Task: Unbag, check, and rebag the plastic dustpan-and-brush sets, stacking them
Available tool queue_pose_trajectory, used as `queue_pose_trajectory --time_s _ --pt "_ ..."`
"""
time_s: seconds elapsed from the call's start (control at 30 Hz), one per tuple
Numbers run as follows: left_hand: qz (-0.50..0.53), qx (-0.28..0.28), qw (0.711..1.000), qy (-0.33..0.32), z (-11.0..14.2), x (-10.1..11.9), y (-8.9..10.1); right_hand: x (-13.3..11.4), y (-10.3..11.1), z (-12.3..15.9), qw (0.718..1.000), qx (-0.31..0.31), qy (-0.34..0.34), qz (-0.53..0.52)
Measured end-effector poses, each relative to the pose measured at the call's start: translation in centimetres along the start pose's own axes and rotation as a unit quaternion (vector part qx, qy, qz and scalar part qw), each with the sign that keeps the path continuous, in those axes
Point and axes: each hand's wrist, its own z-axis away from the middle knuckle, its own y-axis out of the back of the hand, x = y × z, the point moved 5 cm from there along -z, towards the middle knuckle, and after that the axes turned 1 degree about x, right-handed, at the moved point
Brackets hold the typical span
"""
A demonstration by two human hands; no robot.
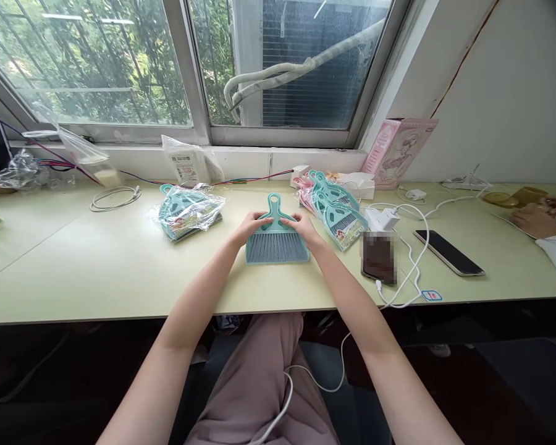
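Observation:
A mint-green hand brush with grey bristles [277, 247] lies nested in a matching dustpan, its looped handle pointing away from me. My left hand [252, 225] grips the set's left shoulder, thumb on top. On the opposite side my right hand [303, 227] holds it the same way. The undersides of both hands' fingers are hidden. Left of my hands rest plastic-wrapped green dustpan sets [188, 210]. To the right, more green sets [336, 207] lie in a pile with pink ones [304, 191] partly beneath.
A phone with a blurred screen [379, 258], white charging cables [417, 266] and a second phone [449, 252] lie at the right. Behind them stands a pink box [398, 151]. Another person's hands [537, 216] are at the far right. A coiled cable [115, 199] lies left.

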Motion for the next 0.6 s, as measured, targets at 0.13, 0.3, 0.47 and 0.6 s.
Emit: queue_pose_trajectory --time_s 0.13,0.3,0.47,0.6 --pt "-0.007 0.016 1.0 -0.001 0.2 0.4 0.0 0.0 0.1 -0.1 1.0 0.009 0.018 0.02" --pt "-0.004 0.018 1.0 -0.005 0.3 1.0 -0.1 0.1 -0.1 -0.3 0.999 0.014 0.024 0.019" --pt "-0.012 0.017 1.0 -0.013 0.3 1.1 0.2 0.1 -0.3 -0.4 0.999 0.022 0.024 0.011" --pt "-0.033 0.024 0.999 -0.014 0.3 1.1 0.3 0.2 -0.3 -0.4 1.0 0.022 0.021 0.001"
